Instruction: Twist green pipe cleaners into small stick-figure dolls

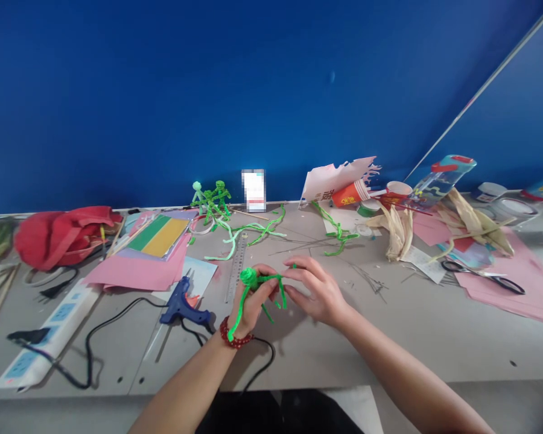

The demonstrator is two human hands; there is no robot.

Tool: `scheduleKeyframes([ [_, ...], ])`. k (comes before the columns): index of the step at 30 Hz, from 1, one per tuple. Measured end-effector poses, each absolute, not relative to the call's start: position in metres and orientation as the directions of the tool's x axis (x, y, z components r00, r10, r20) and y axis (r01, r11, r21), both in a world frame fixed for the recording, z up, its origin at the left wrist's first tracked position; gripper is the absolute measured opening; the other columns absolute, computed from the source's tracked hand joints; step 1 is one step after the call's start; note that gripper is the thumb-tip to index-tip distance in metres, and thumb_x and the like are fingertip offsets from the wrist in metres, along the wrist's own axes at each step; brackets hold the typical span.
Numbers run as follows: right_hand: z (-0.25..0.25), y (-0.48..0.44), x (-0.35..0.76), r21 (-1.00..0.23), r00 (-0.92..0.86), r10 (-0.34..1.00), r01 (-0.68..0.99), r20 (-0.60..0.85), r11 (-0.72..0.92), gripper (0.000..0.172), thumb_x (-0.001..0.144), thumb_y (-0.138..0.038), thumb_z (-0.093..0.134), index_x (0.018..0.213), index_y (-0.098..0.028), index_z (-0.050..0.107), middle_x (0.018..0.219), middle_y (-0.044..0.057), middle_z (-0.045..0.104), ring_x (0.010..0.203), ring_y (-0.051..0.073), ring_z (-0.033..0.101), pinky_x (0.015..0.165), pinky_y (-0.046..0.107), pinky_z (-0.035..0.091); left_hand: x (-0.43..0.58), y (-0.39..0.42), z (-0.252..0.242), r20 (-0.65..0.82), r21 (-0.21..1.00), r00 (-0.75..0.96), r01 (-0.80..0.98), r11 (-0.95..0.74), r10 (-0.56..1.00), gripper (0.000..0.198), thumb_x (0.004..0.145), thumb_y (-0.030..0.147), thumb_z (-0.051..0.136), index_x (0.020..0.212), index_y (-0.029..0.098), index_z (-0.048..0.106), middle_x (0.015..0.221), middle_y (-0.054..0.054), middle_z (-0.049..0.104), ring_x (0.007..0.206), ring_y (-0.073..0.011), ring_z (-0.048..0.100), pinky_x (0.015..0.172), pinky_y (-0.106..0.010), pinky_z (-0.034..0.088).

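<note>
The green pipe-cleaner figure [250,278] fills the gap between the left hand [252,304] and the right hand [319,290]; right of the right hand, the grey tabletop [416,337] gives passage as far as the scissors [482,272]; leftward, the blue glue gun [181,307] and its black cable [90,343] obstruct, just beside the left wrist; ahead, the steel ruler [236,266] and loose green pipe cleaners [248,232] lie flat, passable overhead.

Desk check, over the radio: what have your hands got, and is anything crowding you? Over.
Left hand gripping green pipe-cleaner figure. Right hand fingertips at its strand. Blue hot glue gun beside left hand, steel ruler just behind.
</note>
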State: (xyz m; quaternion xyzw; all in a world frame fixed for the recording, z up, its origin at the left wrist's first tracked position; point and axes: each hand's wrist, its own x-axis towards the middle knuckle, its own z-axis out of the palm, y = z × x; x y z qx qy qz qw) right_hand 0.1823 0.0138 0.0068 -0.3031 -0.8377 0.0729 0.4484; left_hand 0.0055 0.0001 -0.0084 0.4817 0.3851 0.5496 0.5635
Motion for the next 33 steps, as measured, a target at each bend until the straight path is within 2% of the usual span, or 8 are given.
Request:
scheduleKeyframes([
  [5, 0.007, 0.015, 0.184, -0.359, -0.422, 0.553, 0.456, 0.719, 0.814, 0.024, 0.089, -0.018, 0.057, 0.112, -0.022, 0.058, 0.108, 0.011, 0.066, 0.096, 0.022, 0.063, 0.083, 0.037, 0.052, 0.006, -0.001, 0.0, 0.087, 0.987, 0.149, -0.146, -0.065, 0.985, 0.024, 0.083, 0.04, 0.063, 0.081, 0.016, 0.058, 0.056, 0.003, 0.054, 0.052, -0.0106, 0.051, 0.051, -0.022, 0.041],
  [9, 0.009, 0.015, 0.185, -0.326, -0.444, 0.525, 0.45, 0.726, 0.831, 0.033, 0.087, -0.021, 0.059, 0.12, -0.022, 0.055, 0.111, 0.012, 0.066, 0.099, 0.024, 0.063, 0.084, 0.038, 0.051, 0.008, -0.001, 0.006, 0.051, 0.995, 0.124, -0.096, -0.039, 0.991, 0.026, 0.08, 0.041, 0.065, 0.077, 0.016, 0.058, 0.051, 0.005, 0.05, 0.048, -0.0102, 0.048, 0.048, -0.022, 0.039],
  [13, 0.009, 0.014, 0.186, -0.263, -0.488, 0.494, 0.468, 0.72, 0.844, 0.037, 0.085, -0.027, 0.062, 0.12, -0.021, 0.054, 0.113, 0.014, 0.065, 0.102, 0.027, 0.061, 0.085, 0.042, 0.05, 0.011, 0.0, 0.006, 0.036, 0.992, 0.081, -0.122, -0.026, 0.996, 0.025, 0.078, 0.04, 0.066, 0.075, 0.017, 0.058, 0.049, 0.006, 0.049, 0.045, -0.0092, 0.045, 0.045, -0.021, 0.036],
  [18, 0.009, 0.012, 0.185, -0.251, -0.484, 0.491, 0.477, 0.725, 0.842, 0.027, 0.087, -0.027, 0.059, 0.113, -0.022, 0.059, 0.109, 0.012, 0.067, 0.104, 0.026, 0.06, 0.087, 0.042, 0.049, 0.011, 0.0, -0.001, 0.053, 0.991, 0.081, -0.128, -0.042, 0.995, 0.024, 0.079, 0.04, 0.066, 0.079, 0.017, 0.059, 0.052, 0.005, 0.053, 0.045, -0.0085, 0.046, 0.044, -0.02, 0.037],
  [24, 0.017, 0.018, 0.189, -0.25, -0.51, 0.459, 0.426, 0.728, 0.869, 0.018, 0.088, -0.023, 0.06, 0.106, -0.021, 0.062, 0.099, 0.01, 0.07, 0.092, 0.023, 0.063, 0.082, 0.037, 0.05, 0.006, 0.001, -0.004, 0.07, 0.994, 0.116, -0.088, -0.06, 0.991, 0.021, 0.083, 0.037, 0.063, 0.081, 0.016, 0.057, 0.056, 0.004, 0.054, 0.046, -0.0075, 0.045, 0.045, -0.02, 0.037],
  [30, 0.02, 0.026, 0.195, -0.334, -0.54, 0.486, 0.36, 0.687, 0.871, 0.008, 0.091, -0.025, 0.056, 0.092, -0.022, 0.064, 0.084, 0.007, 0.07, 0.083, 0.021, 0.062, 0.078, 0.034, 0.048, 0.005, -0.001, -0.001, 0.112, 0.993, 0.194, 0.026, -0.119, 0.975, 0.024, 0.085, 0.038, 0.061, 0.081, 0.015, 0.058, 0.063, 0.0, 0.057, 0.049, -0.0083, 0.047, 0.046, -0.02, 0.038],
  [33, 0.021, 0.026, 0.195, -0.464, -0.516, 0.548, 0.294, 0.659, 0.835, 0.013, 0.092, -0.03, 0.057, 0.084, -0.021, 0.063, 0.078, 0.006, 0.069, 0.077, 0.02, 0.061, 0.073, 0.033, 0.047, 0.004, -0.002, -0.002, 0.14, 0.985, 0.219, 0.065, -0.157, 0.966, 0.023, 0.084, 0.037, 0.062, 0.08, 0.015, 0.059, 0.062, 0.0, 0.056, 0.047, -0.0082, 0.047, 0.045, -0.02, 0.038],
])
